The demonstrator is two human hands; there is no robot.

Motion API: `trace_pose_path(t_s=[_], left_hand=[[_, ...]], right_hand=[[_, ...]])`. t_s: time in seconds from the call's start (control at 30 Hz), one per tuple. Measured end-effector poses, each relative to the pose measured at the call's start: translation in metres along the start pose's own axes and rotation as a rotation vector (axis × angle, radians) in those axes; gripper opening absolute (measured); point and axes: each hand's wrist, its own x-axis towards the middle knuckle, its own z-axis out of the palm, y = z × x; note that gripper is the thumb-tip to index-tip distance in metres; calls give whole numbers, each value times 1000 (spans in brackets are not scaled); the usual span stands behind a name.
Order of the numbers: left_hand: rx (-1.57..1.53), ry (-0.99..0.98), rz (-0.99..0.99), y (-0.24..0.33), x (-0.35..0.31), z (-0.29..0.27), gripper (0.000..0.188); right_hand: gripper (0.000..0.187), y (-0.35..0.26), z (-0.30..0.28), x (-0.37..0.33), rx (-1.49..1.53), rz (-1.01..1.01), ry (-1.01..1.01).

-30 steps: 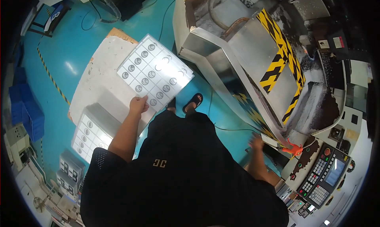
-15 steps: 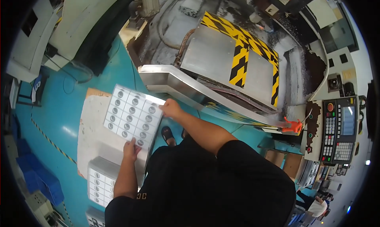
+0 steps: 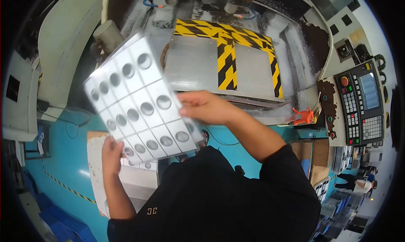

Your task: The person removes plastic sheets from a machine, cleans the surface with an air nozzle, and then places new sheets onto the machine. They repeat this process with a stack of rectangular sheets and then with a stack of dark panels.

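Observation:
Raised and tilted in front of me is a thin white panel (image 3: 154, 90), printed or cut into a grid of rectangles, each with a dark round spot. My left hand (image 3: 111, 155) is closed on its lower left corner. My right hand (image 3: 202, 107) pinches its right edge, thumb on the front face. The panel is slightly smeared by motion. Behind its lower edge shows a pale board (image 3: 96, 170), mostly hidden, with part of another spotted panel (image 3: 147, 166). Beyond the panel lies a flat metal plate (image 3: 190, 60) bordered with yellow and black tape, inside a machine.
A control panel (image 3: 365, 103) with buttons and a screen stands at the right. Left of it is an orange-red handle-like part (image 3: 303, 116). Cardboard boxes (image 3: 318, 166) stand below. Blue bins (image 3: 67, 221) are at the lower left. A person (image 3: 358, 184) is far off at the right.
Both hands have lifted the panel from over the pale board up toward the machine, and it is now tilted and nearer me. My view has turned toward the machine.

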Motion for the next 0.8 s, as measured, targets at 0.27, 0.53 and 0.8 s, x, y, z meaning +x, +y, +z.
trace_pose_path(t_s=[0.27, 0.53, 0.8], left_hand=[[-554, -367, 86, 129, 60, 91, 26], [-500, -432, -23, 144, 131, 161, 22], [-339, -497, -179, 157, 196, 199, 23]], right_hand=[[32, 28, -213, -97, 324, -29, 855], [24, 108, -425, -191, 258, 64, 1127], [29, 187, -495, -212, -403, 293, 1381]])
